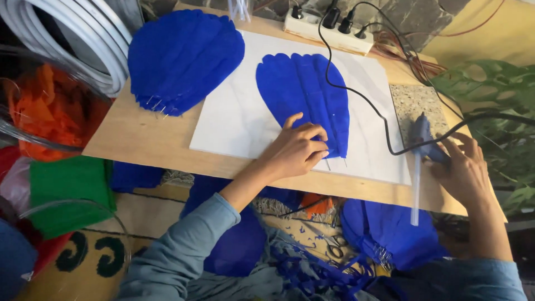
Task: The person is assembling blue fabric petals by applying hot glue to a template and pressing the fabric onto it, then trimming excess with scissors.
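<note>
My left hand presses its fingertips on the narrow lower end of a blue fabric petal piece that lies on a white marble slab. Thin wire ends stick out below the fabric near my fingers. My right hand rests on a blue glue gun at the table's right end, with a clear glue stick pointing toward me and a black cord running off to the back.
A stack of finished blue petals lies at the back left of the wooden table. A white power strip sits at the far edge. Orange and green fabric and coiled white tubing are at left; blue fabric and scissors lie below.
</note>
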